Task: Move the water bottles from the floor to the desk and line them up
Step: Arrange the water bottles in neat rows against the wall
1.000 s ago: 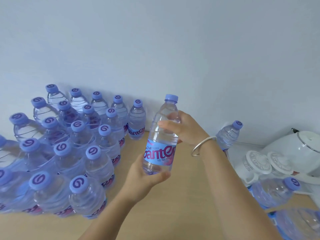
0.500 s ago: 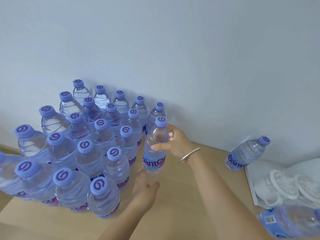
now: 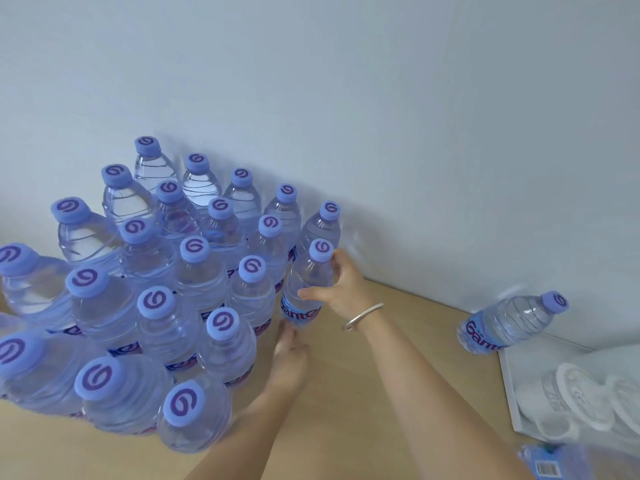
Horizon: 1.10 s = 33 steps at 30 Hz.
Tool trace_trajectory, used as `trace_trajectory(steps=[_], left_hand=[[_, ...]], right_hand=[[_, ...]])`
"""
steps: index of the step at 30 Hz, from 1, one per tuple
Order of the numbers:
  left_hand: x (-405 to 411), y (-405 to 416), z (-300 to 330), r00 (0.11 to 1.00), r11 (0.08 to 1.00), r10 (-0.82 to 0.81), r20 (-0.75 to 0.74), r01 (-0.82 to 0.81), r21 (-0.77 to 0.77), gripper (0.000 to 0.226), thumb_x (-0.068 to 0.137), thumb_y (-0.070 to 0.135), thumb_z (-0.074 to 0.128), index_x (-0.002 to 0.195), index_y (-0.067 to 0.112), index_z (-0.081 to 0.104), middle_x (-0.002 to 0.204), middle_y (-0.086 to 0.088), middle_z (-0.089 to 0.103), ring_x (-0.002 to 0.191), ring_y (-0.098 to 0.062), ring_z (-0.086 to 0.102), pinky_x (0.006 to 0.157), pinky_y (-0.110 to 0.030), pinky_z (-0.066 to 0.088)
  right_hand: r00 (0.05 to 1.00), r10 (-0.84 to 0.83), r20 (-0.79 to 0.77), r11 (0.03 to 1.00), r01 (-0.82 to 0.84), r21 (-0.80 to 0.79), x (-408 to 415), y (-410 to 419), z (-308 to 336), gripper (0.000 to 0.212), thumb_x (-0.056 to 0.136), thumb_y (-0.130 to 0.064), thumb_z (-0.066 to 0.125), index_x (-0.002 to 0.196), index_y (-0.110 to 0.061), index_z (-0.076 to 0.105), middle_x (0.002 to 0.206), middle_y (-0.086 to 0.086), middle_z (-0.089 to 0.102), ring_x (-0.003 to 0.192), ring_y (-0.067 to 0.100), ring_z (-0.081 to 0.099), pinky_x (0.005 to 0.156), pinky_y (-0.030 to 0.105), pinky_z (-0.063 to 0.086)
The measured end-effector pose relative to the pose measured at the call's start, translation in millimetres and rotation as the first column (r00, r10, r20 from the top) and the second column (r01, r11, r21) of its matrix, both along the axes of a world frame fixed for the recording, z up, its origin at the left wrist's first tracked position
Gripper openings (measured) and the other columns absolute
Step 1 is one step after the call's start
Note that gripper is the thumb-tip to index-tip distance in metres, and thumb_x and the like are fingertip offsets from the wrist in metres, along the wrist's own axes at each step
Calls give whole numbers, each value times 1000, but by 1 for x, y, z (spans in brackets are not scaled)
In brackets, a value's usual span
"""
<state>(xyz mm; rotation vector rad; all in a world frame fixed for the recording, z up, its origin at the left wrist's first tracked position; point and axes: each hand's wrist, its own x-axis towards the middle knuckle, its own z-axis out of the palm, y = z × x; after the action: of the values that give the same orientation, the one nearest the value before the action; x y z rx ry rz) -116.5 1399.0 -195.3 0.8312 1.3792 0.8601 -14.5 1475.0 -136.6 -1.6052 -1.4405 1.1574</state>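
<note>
- Compared with a second ago, the held water bottle (image 3: 306, 284) has been brought down from mid-air and set in at the right-hand end of the packed block of bottles (image 3: 152, 306) on the desk (image 3: 346, 410); half a second ago it was already nearly there.
- That bottle is gripped round its upper body by the right hand (image 3: 341, 289), thumb across the front just above the blue label, fingers curled up behind near the purple cap. So that hand is closed on it.
- The left hand (image 3: 289, 362) is laid just below the grip, fingers stretched out fairly straight with the tips touching the bottle's base. Nothing is clasped by it, it's pretty much open.
- The bottle looks upright and is pressed right up against its neighbours to the left of the grip. Whether the base is fully down on the wood can't be told.
- A silver bangle (image 3: 363, 316) is worn on the right wrist.
- Well off to the right of the grip, one lone bottle (image 3: 509, 323) is seen by the wall, beside a white tray (image 3: 512, 386) with some blurry white lidded things on it.
- Another bottle's barcode label (image 3: 547, 467) is caught at the bottom right corner.
</note>
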Motion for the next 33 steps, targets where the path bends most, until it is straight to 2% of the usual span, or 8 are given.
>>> trace_trajectory(steps=[3, 9, 16, 20, 23, 26, 30, 33], left_hand=[[4, 1, -2, 999, 999, 31, -17, -31, 9, 63, 83, -18, 33, 141, 6, 37, 140, -18, 46, 128, -31, 43, 72, -12, 38], [11, 8, 4, 997, 996, 79, 7, -79, 32, 59, 87, -17, 30, 140, 6, 39, 135, -6, 49, 118, -14, 47, 65, 6, 34], [15, 19, 0, 994, 995, 100, -33, -101, -12, 63, 87, -12, 33, 145, 12, 35, 144, 4, 41, 133, -11, 38, 91, -9, 27], [14, 21, -2, 996, 996, 68, -58, -71, -49, 65, 87, -11, 33, 147, 11, 28, 151, -2, 34, 138, -15, 32, 104, -18, 26], [14, 22, 3, 994, 994, 67, -89, -74, -85, 64, 87, -9, 35, 147, 13, 31, 141, -5, 47, 127, -21, 46, 101, -27, 37], [21, 16, 20, 996, 991, 32, -86, -42, -125, 62, 88, -4, 38, 146, 15, 29, 109, 2, 52, 84, -11, 52, 68, -25, 42], [46, 0, 45, 992, 990, -125, -25, 123, -71, 65, 90, 1, 42, 149, 17, 22, 129, 1, 41, 95, -8, 48, 78, -23, 35], [68, -3, 55, 968, 971, -239, -81, 238, -22, 63, 90, 2, 45, 148, 14, 26, 147, -3, 35, 110, -6, 48, 81, -12, 33]], right_hand=[[1000, 26, -5, 1000, -26, 2, -1, 6, 0, 59, 54, -17, 85, 103, -19, 53, 107, 1, 60, 95, 14, 58, 86, 30, 49], [1000, 8, -12, 999, -7, 41, -4, 11, -10, 61, 49, -26, 82, 102, -37, 52, 118, 5, 60, 109, 20, 59, 96, 44, 48], [1000, -13, -6, 998, 13, 57, -4, 13, -18, 66, 51, -28, 86, 105, -42, 50, 122, 3, 53, 110, 20, 57, 97, 44, 47], [992, 58, 108, 995, -65, 71, 0, 12, -11, 72, 67, -15, 83, 129, -21, 47, 114, 0, 32, 107, 15, 46, 105, 31, 38], [970, 117, 215, 989, -134, 67, 1, 8, -3, 79, 71, -23, 81, 137, -23, 38, 115, 1, 32, 112, 18, 43, 104, 30, 36], [943, 131, 305, 983, -164, 85, 11, -3, -2, 97, 68, -34, 81, 145, -25, 23, 121, 0, 34, 119, 15, 38, 102, 27, 34], [953, -103, 284, 976, 41, 215, 53, -30, -6, 79, 77, -34, 74, 140, -8, 33, 128, 9, 41, 122, 20, 42, 101, 23, 32], [843, -452, 292, 854, 314, 415, 104, -51, -14, 59, 77, -34, 64, 123, 2, 52, 116, 18, 52, 111, 32, 51, 96, 30, 38]])
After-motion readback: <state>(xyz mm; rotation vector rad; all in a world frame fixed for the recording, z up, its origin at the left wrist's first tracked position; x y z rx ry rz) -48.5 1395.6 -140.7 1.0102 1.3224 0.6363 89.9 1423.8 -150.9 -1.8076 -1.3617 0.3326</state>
